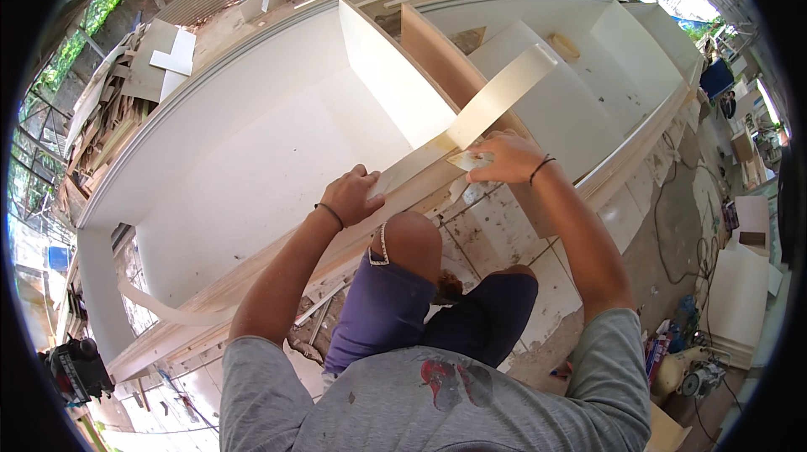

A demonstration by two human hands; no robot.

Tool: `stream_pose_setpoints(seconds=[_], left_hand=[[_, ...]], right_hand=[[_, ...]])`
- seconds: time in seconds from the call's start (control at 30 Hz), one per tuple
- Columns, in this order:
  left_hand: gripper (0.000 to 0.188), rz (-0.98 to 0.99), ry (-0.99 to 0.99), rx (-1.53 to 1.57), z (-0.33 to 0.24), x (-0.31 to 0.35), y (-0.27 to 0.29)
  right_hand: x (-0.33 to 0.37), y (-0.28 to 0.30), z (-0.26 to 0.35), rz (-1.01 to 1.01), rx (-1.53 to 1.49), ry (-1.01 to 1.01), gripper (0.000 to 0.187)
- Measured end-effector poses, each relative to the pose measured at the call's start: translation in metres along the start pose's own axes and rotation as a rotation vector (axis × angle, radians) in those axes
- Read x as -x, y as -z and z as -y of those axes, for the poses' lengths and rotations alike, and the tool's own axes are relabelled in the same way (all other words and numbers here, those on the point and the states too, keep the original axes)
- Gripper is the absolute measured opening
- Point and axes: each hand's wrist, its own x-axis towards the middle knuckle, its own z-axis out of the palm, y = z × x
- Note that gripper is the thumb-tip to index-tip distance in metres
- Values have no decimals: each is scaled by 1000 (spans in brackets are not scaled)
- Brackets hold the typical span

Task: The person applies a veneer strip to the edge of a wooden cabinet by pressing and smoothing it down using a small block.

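- Over the front edge of a big white cabinet carcass [252, 158] lying on its back, head view: person crouches, knees at the lower middle.
- Left hand [351, 196] presses down on a pale edge-banding strip [496, 99] where it meets the cabinet's front edge; fingers together, curled over the strip, not pinching.
- Right hand [498, 158] lies further along the same edge, fingers closed on a small flat scraper-like piece [467, 160], held against the strip.
- Strip: lower part lies on the edge between the hands; the free end rises tilted up and away past the right hand, not yet stuck.
- Judgement: banding partly laid; the stretch beyond the right hand is left to press down.
- Another loose strip [160, 309] hangs off the lower-left corner.
- Tiled floor [504, 225] with debris and cables; scrap boards [126, 82] upper left.
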Motion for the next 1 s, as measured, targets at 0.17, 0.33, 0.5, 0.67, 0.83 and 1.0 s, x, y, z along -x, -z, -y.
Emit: stream_pose_setpoints(seconds=[0.17,0.33,0.5,0.67,0.83,1.0], left_hand=[[52,45,-19,1,4,-6,2],[50,82,-72,52,19,-12,-1],[48,147,-66,168,20,-17,4],[47,153,-64,195,23,-18,0],[51,19,-65,156,14,-8,-4],[49,12,-18,88,10,-4,-5]], right_hand=[[-10,15,-5,55,-658,327,76],[-34,47,32,221,-1310,197,69],[-51,57,42,353,-1349,105,68],[-62,40,22,284,-1622,198,71],[-49,19,25,44,-1142,328,67],[-35,-6,41,-41,-1102,388,67]])
